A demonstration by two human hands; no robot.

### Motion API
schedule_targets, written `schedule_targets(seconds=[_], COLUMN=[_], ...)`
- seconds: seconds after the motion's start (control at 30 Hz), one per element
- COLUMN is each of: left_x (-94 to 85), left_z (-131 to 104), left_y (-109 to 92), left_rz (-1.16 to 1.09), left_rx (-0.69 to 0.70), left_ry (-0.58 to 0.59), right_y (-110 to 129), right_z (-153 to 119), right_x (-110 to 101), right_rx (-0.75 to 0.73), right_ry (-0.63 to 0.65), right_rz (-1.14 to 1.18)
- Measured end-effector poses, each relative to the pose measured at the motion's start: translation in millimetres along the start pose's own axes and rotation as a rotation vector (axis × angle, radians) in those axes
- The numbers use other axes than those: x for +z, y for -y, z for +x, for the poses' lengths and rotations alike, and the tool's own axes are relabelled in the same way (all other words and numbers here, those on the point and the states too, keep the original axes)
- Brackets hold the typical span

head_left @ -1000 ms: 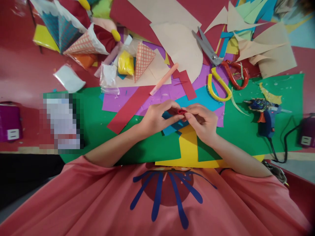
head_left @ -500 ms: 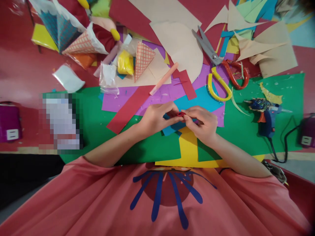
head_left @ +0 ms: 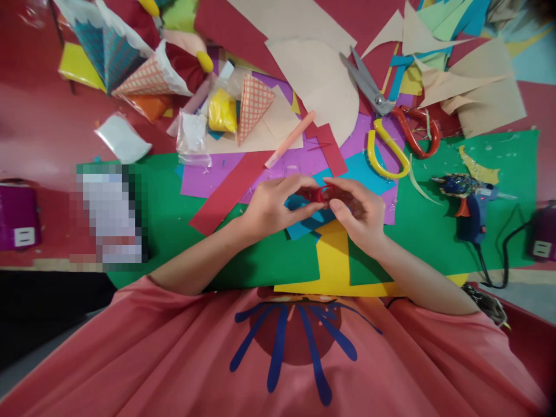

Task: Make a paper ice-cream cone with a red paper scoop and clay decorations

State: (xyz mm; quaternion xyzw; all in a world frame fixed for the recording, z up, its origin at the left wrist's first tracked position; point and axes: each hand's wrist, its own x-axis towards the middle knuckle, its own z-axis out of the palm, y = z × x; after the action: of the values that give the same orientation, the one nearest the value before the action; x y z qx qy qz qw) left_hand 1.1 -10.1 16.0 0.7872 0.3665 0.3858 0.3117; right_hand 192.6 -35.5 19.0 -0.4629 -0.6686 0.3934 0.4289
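Between my two hands is a small red strip, curled into a loop and partly hidden by the fingers. My left hand pinches it from the left with thumb and fingers. From the right, my right hand curves around the loop, index fingertip at its top edge and thumb just below. Both hands are above a blue sheet and a green sheet. A long red strip lies beyond my left hand, and a short red piece lies beyond the loop.
Scissors lie open beyond my right hand. A glue gun with a cord rests at right. A phone-like blurred object is at left. Paper cones, clay packets, a pinkish stick and cream offcuts fill the back.
The flattened red roll has opened into a wider loop. My right thumb and index finger have spread apart around it, while my left hand stays nearly in place.
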Motion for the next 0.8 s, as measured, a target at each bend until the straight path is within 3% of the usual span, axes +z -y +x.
schedule_targets(seconds=[0.23, 0.37, 0.53, 0.8], left_x=[0.1, -0.4, 0.7, 5.6], left_z=[1, 1, -1, -5], left_y=[2, 2, 5, 9], left_rz=[0.059, 0.098, 0.195, 0.352], left_rx=[0.069, 0.003, -0.045, 0.118], left_ry=[-0.043, -0.024, -0.062, -0.072], right_y=[-3, -2, -3, -5], right_z=[2, 4, 1, -5], right_x=[-2, -4, 1, 8], right_rx=[0.009, 0.036, -0.052, -0.164], right_ry=[-0.076, -0.087, -0.069, -0.076], right_rz=[0.010, -0.006, -0.032, -0.102])
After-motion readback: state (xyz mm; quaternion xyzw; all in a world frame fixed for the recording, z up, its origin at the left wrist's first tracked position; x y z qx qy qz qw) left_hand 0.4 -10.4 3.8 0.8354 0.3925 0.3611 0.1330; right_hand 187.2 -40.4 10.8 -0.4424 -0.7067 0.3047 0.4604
